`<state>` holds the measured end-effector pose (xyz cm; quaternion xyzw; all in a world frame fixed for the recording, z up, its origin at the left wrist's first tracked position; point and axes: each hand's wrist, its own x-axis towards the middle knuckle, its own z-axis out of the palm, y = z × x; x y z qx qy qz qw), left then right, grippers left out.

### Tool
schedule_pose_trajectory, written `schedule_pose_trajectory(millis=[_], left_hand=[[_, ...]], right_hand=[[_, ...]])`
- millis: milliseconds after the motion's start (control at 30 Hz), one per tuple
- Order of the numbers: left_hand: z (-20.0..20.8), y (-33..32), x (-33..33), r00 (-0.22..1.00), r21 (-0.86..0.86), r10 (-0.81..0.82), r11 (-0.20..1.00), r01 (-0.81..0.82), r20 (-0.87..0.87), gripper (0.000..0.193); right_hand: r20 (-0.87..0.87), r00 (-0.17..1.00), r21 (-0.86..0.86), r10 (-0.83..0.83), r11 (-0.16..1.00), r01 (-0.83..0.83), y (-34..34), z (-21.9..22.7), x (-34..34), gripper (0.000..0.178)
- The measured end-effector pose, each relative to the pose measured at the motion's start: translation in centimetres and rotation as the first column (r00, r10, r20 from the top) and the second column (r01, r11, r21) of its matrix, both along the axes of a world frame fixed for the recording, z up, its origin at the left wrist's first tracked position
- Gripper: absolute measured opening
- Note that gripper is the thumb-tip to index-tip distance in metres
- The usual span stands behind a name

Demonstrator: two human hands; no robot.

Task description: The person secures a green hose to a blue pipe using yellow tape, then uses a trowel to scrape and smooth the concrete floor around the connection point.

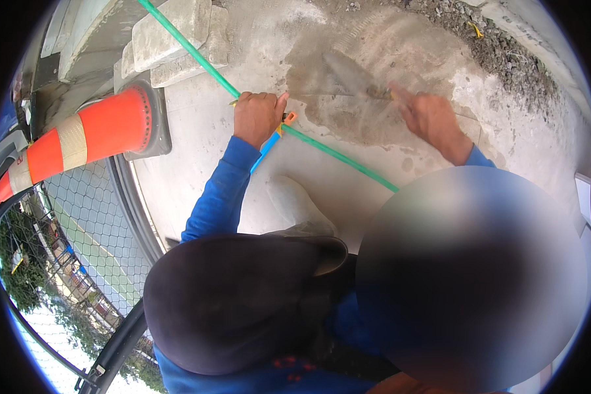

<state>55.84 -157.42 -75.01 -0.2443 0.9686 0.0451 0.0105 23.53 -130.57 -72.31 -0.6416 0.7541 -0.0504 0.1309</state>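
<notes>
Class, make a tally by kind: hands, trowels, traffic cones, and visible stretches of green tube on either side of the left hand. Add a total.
Hands: 2 (left hand, right hand)
Trowel, motion-blurred: 1
Traffic cone: 1
Stretches of green tube: 2
Total: 6

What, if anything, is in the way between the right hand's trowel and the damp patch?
Nothing visible stands in the way: the trowel, blurred and gripped in the right hand, shows over the damp patch. The green hose in the left hand runs past the patch's near side, not between them.
</notes>
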Motion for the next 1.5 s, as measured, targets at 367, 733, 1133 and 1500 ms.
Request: schedule_pose_trajectory(millis=[367,733,1133,1500], left_hand=[[0.5,-0.3,1.3,0.958,-0.009,0.268,0.963,-0.271,-0.102,0.009],[3.7,0.2,1.7,0.905,-0.001,0.424,0.906,-0.424,0.013,0.014],[1.4,-0.5,1.5,0.95,0.022,0.311,0.95,-0.311,-0.022,0.012],[4.5,0.7,3.4,0.969,0.03,0.176,0.984,-0.173,-0.175,0.009]], right_hand=[[0.078,0.981,-0.17,-0.18,0.967,0.191,-5.4,0.6,-2.0,0.044],[0.23,0.956,-0.086,-0.181,0.975,0.205,-10.2,-2.2,2.7,0.039],[0.275,0.954,-0.061,-0.118,0.988,0.14,-3.4,-0.7,6.5,0.044],[0.544,0.805,-0.199,-0.235,0.896,0.396,-4.6,-4.5,-3.5,0.058]])
